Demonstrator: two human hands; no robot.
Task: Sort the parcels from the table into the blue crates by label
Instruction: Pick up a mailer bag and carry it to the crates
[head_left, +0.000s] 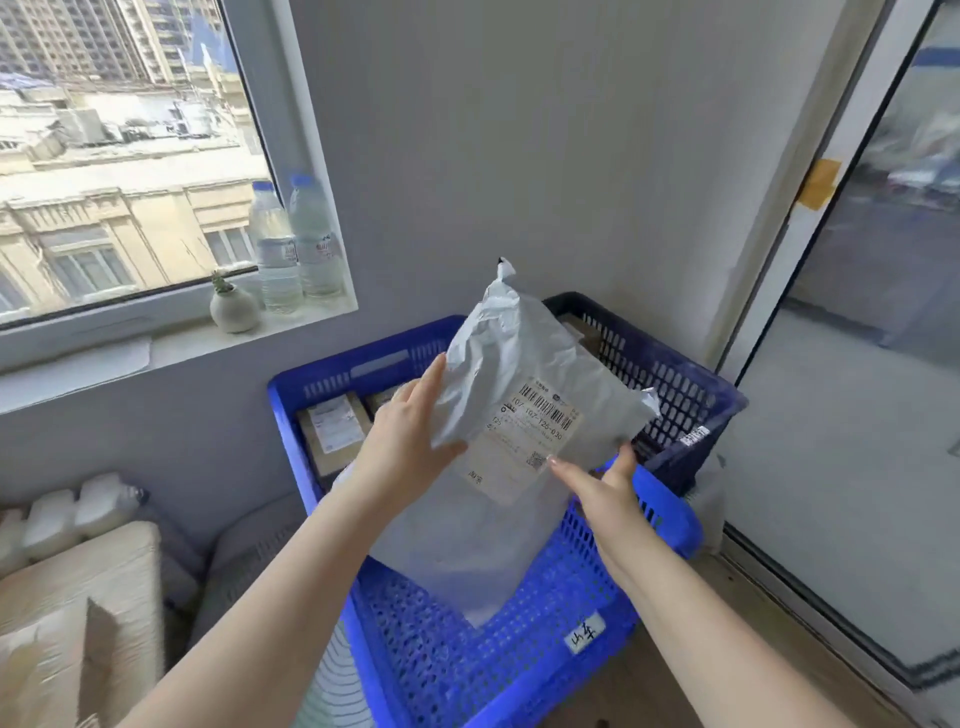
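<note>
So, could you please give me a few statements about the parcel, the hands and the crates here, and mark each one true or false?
1. Both hands hold the grey parcel above the blue crates. True: the left hand and the right hand are both on it.
2. The parcel's shipping label faces the camera. True.
3. The bright blue crate is empty. False: cardboard boxes and a grey bag lie in it.
4. Three water bottles stand on the windowsill. False: two water bottles stand there.
5. The bright blue crate carries a handwritten tag on its near wall. True.
</note>
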